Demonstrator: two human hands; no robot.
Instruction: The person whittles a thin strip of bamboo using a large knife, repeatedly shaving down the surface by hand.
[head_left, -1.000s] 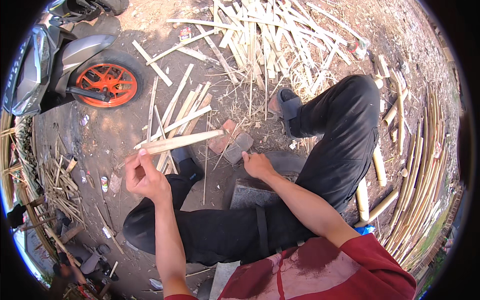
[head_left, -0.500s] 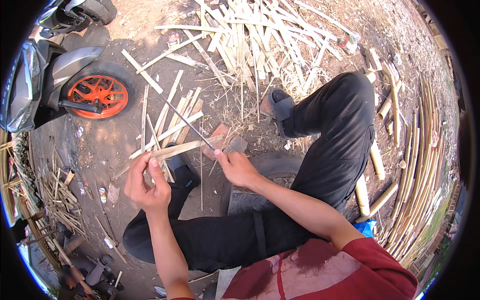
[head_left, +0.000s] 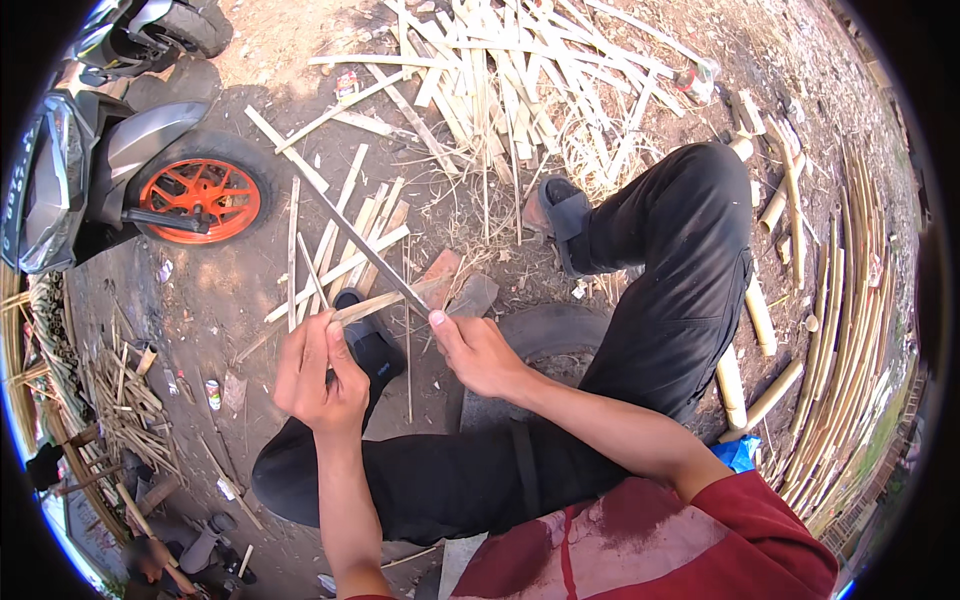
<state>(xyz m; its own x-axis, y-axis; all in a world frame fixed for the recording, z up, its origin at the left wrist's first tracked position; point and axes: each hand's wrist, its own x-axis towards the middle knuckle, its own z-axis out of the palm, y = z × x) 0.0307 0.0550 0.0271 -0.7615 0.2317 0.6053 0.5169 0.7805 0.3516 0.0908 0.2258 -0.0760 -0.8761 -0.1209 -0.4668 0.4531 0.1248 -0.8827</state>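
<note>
My left hand [head_left: 325, 385] pinches the near end of a pale split-bamboo strip [head_left: 372, 306] between thumb and fingers. From there the strip points right and slightly away. My right hand [head_left: 478, 357] is closed on a long, narrow knife [head_left: 362, 243], its blade stretching toward the far left; the handle is hidden in my fist. The blade crosses the strip near the strip's far end, just ahead of my right fingers. I cannot tell whether the edge is cutting into it. Beneath the blade, several cut strips [head_left: 345, 262] lie on the dirt beside my left foot.
A large heap of bamboo strips [head_left: 500, 90] spreads ahead. At left stands a motorbike with an orange wheel [head_left: 205, 200]. Long bamboo poles [head_left: 835, 330] line the right side. A tyre [head_left: 555, 328] lies by my legs, and another person [head_left: 165, 555] is at lower left.
The knife blade has rolled, so more of its flat side shows. My left hand has shifted slightly right and nearer to me with the strip; my right hand has moved slightly nearer.
</note>
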